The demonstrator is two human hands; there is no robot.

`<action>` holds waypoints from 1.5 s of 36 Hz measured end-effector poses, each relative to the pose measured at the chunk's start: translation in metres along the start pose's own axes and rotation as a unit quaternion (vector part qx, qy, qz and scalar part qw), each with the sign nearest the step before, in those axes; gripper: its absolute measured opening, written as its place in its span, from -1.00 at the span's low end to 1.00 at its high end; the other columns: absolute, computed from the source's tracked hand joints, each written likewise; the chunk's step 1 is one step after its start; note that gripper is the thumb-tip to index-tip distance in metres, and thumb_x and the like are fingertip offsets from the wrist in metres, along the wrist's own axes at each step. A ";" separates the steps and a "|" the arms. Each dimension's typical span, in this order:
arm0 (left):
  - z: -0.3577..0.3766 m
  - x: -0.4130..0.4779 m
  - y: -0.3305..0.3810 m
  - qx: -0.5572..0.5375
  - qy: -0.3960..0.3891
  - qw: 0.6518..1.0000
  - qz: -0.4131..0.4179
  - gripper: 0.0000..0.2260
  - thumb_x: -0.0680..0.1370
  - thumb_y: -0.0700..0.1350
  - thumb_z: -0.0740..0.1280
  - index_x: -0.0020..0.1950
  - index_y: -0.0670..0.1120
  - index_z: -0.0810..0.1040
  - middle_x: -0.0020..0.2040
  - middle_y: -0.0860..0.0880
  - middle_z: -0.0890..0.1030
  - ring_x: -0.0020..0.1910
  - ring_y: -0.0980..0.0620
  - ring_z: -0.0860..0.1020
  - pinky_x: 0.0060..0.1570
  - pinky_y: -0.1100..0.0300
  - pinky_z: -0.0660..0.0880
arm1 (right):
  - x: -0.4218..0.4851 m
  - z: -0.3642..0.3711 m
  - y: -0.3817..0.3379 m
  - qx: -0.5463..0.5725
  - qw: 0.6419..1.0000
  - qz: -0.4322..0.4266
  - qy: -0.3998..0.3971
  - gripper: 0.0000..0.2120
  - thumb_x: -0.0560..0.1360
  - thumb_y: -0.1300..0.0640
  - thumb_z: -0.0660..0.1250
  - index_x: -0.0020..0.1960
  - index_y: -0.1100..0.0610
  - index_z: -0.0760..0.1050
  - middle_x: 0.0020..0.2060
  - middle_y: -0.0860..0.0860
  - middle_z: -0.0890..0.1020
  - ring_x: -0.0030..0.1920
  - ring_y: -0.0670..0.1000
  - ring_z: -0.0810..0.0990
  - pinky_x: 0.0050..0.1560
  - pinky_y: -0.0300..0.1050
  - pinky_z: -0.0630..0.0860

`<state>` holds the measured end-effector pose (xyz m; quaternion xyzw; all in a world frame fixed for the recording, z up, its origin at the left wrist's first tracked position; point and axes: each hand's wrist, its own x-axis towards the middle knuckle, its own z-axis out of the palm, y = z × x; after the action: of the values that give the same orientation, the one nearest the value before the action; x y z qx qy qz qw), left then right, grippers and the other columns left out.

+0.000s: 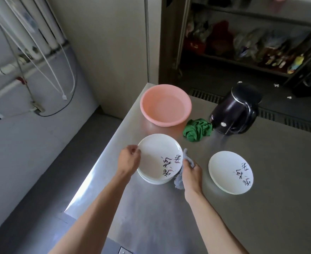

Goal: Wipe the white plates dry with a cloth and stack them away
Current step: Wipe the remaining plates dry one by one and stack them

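A stack of white plates (156, 153) with dark brush lettering sits near the left edge of the steel table. My left hand (130, 158) grips the top plate's left rim. At the stack's right rim, my right hand (191, 173) holds a crumpled pale blue-grey cloth (184, 158), which touches the plate's edge and hangs down below the hand. Further right lies a second, lower pile of white plates (224, 169) with the same lettering, untouched by either hand.
A pink plastic basin (165, 105) stands at the back of the steel table (260, 208). Beside it lie a crumpled green cloth (197, 130) and a dark electric kettle (235, 110). The table's left edge drops to the floor close to the stack.
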<state>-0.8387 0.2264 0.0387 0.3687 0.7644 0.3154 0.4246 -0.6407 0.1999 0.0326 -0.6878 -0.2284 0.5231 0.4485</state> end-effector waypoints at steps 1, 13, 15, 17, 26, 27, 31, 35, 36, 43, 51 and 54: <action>-0.001 -0.001 0.001 -0.009 -0.002 1.000 -0.001 -0.79 0.58 -0.17 0.23 0.03 -0.08 0.66 -0.10 -0.06 0.67 -0.12 -0.06 0.60 -0.20 0.15 0.49 | -0.001 0.000 0.000 0.005 1.000 0.000 0.000 -0.76 0.59 -0.06 0.27 -0.12 0.04 0.62 -0.45 -0.10 0.53 -0.52 -0.04 0.41 -0.42 -0.20 0.41; 0.042 -0.042 0.032 -0.141 -0.170 0.973 0.062 -0.94 0.74 -0.07 0.11 0.18 0.08 0.33 -0.05 -0.05 0.57 -0.26 0.05 0.58 -0.30 0.06 0.60 | -0.001 -0.048 -0.007 0.045 0.993 -0.050 0.097 -0.74 0.61 0.12 0.21 0.14 0.02 0.66 0.01 -0.12 0.71 -0.08 -0.08 0.65 -0.03 -0.17 0.54; 0.059 -0.055 0.033 -0.164 -0.205 0.963 0.058 -0.92 0.75 -0.03 0.12 0.23 0.11 0.34 0.07 -0.06 0.63 -0.14 0.03 0.64 -0.22 -0.01 0.67 | 0.000 -0.069 -0.009 0.055 0.990 -0.064 0.114 -0.69 0.61 0.16 0.19 0.25 0.02 0.62 0.11 -0.11 0.69 0.02 -0.13 0.65 0.01 -0.25 0.55; 0.077 -0.069 0.031 -0.184 -0.221 0.957 0.045 -0.81 0.75 0.02 0.15 0.35 0.12 0.40 0.15 -0.01 0.66 0.02 -0.01 0.68 -0.05 -0.14 0.70 | 0.001 -0.090 -0.007 0.039 0.987 -0.082 0.130 -0.68 0.63 0.15 0.18 0.31 0.00 0.57 0.16 -0.12 0.65 -0.04 -0.32 0.62 -0.15 -0.46 0.50; 0.137 -0.129 -0.008 -0.209 -0.297 0.932 -0.008 -0.74 0.74 0.09 0.17 0.37 0.22 0.54 0.20 0.15 0.68 0.16 0.07 0.68 -0.10 0.02 0.68 | -0.013 -0.155 0.045 -0.322 0.923 -0.179 0.114 -0.49 0.67 0.12 0.14 0.59 0.15 0.15 0.53 0.03 0.25 0.52 0.05 0.22 0.48 0.04 0.27; 0.141 -0.133 -0.016 -0.201 -0.298 0.933 -0.026 -0.75 0.74 0.08 0.15 0.33 0.26 0.56 0.20 0.15 0.69 0.15 0.07 0.68 -0.12 0.05 0.67 | -0.015 -0.159 0.057 -0.377 0.903 -0.171 0.114 -0.48 0.67 0.10 0.14 0.58 0.20 0.14 0.53 0.10 0.25 0.52 0.12 0.22 0.48 0.07 0.25; 0.157 -0.146 -0.048 -0.177 -0.279 0.938 -0.106 -0.74 0.75 0.03 0.15 0.28 0.28 0.58 0.10 0.16 0.72 0.02 0.15 0.71 -0.18 0.08 0.66 | -0.017 -0.166 0.105 -0.544 0.831 -0.079 0.085 -0.39 0.69 -0.06 0.00 0.61 0.26 -0.03 0.60 0.24 0.01 0.60 0.18 -0.04 0.58 0.04 -0.09; 0.170 -0.155 -0.071 -0.164 -0.279 0.934 -0.152 -0.72 0.75 -0.02 0.14 0.40 0.18 0.53 0.01 0.15 0.74 -0.07 0.15 0.73 -0.22 0.07 0.65 | -0.017 -0.156 0.135 -0.618 0.783 -0.059 0.048 -0.35 0.66 -0.14 -0.18 0.61 0.24 -0.07 0.60 0.22 -0.01 0.61 0.16 -0.08 0.58 0.07 -0.13; 0.175 -0.156 -0.075 -0.159 -0.276 0.934 -0.162 -0.71 0.75 -0.05 0.14 0.41 0.16 0.52 -0.01 0.12 0.75 -0.12 0.15 0.73 -0.24 0.09 0.65 | -0.016 -0.152 0.140 -0.628 0.775 -0.071 0.028 -0.32 0.64 -0.16 -0.25 0.61 0.24 -0.08 0.60 0.22 -0.01 0.61 0.17 -0.07 0.57 0.07 -0.12; 0.175 -0.151 -0.081 -0.184 -0.252 0.928 -0.205 -0.69 0.77 -0.09 0.10 0.41 0.06 0.56 0.15 -0.07 0.73 0.07 -0.06 0.72 -0.06 -0.04 0.67 | -0.017 -0.152 0.153 -0.542 0.798 -0.199 -0.173 -0.44 0.71 -0.06 -0.03 0.63 0.11 -0.08 0.58 -0.05 -0.16 0.59 -0.07 -0.25 0.49 -0.23 -0.41; 0.164 -0.126 -0.081 -0.170 -0.224 0.940 -0.192 -0.69 0.75 -0.07 0.15 0.47 0.03 0.51 0.13 0.00 0.67 -0.07 0.08 0.65 -0.08 0.04 0.63 | -0.015 -0.198 0.158 -0.656 0.698 -0.200 -0.206 -0.34 0.66 -0.22 -0.13 0.62 0.10 -0.18 0.56 0.00 -0.30 0.59 0.04 -0.29 0.56 -0.04 -0.30; 0.165 -0.132 -0.079 -0.165 -0.234 0.940 -0.186 -0.68 0.76 -0.05 0.12 0.47 0.06 0.51 0.17 0.00 0.66 0.03 0.03 0.65 -0.12 0.02 0.68 | 0.000 -0.176 0.153 -0.670 0.721 -0.127 -0.126 -0.30 0.67 -0.19 -0.09 0.62 0.17 -0.25 0.54 0.11 -0.34 0.60 0.10 -0.27 0.56 0.01 -0.31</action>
<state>-0.6685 0.1032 -0.0415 0.2076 0.6354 0.2573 0.6978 -0.5019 0.0579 -0.0898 -0.7013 -0.6589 0.2534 -0.0997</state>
